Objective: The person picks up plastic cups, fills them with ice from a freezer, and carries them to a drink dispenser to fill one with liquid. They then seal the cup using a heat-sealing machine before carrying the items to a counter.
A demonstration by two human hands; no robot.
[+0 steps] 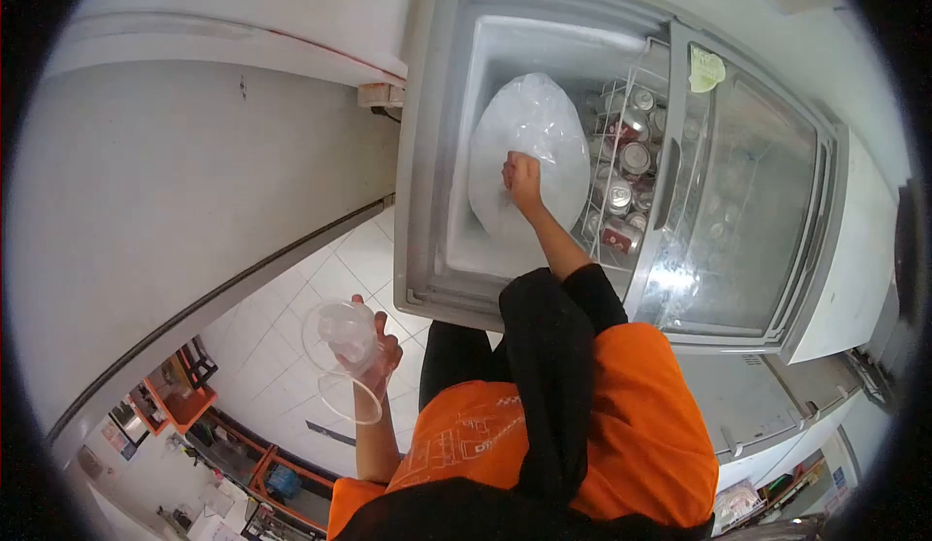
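Observation:
My left hand (384, 352), at the lower left above the floor, is wrapped round a clear plastic cup (342, 332). Whitish, ice-like pieces show through its wall. A clear curved rim hangs just below the cup; whether it belongs to a second cup cannot be made out. My right hand (523, 176) reaches into an open chest freezer (422, 153), its fingers curled closed over a large clear plastic bag (534, 104) with pale, ice-like contents. What lies in those fingers is hidden.
Beside the bag, a white wire basket (607, 260) holds several drink cans (636, 158). A sliding glass lid (738, 201) covers the freezer's right part. To the left stands a large grey panel (223, 182). Orange-edged shelves (180, 395) are at the lower left, over a tiled floor (282, 318).

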